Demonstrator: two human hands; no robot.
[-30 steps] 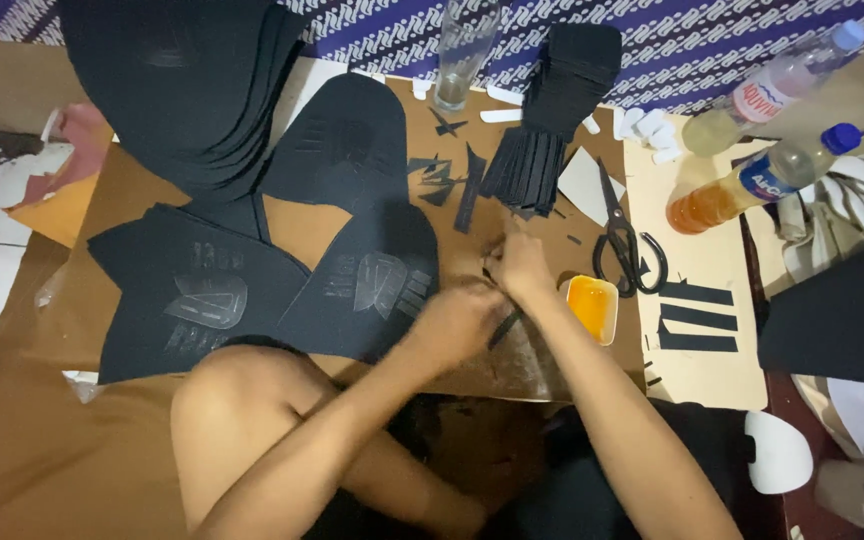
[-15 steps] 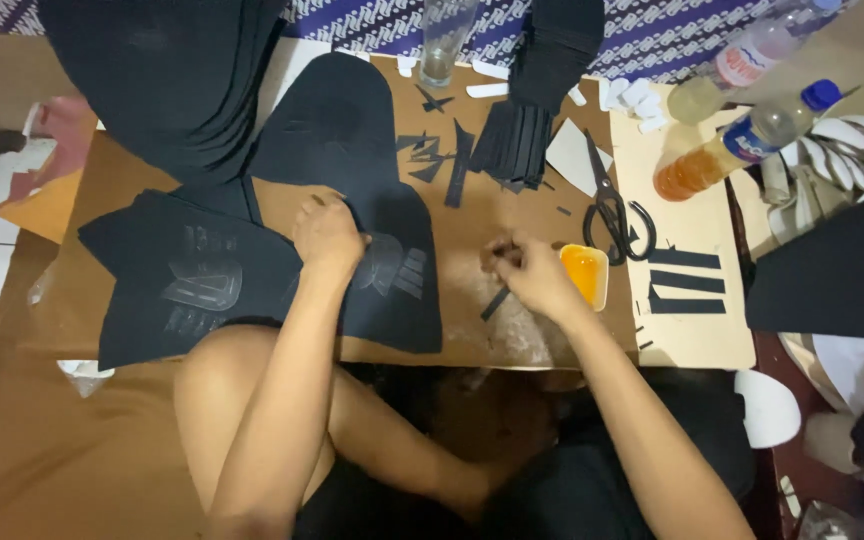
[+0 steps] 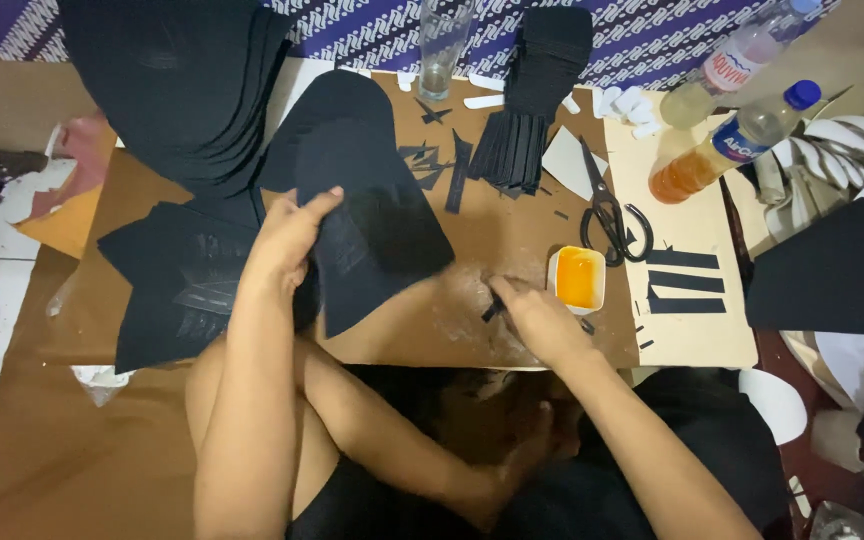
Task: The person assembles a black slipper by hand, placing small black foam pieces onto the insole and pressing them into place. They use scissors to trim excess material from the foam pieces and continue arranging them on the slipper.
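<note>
Left hand [image 3: 287,235] closed on a black cut piece [image 3: 377,230], lifted at 10 o'clock from the glue tub [image 3: 578,279]. Right hand [image 3: 542,320] pinching a small brush [image 3: 493,309] over the smeared bench [image 3: 492,240]. Judged midway: stack [image 3: 177,80] at 11 o'clock seemingly left unglued.

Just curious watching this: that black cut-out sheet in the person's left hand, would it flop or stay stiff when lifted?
Probably bendy yet springy: the black sheet curves gently under the left hand without creasing. Likely light, since fingers alone lift its edge. Its matte surface seems unlikely to slip.
</note>
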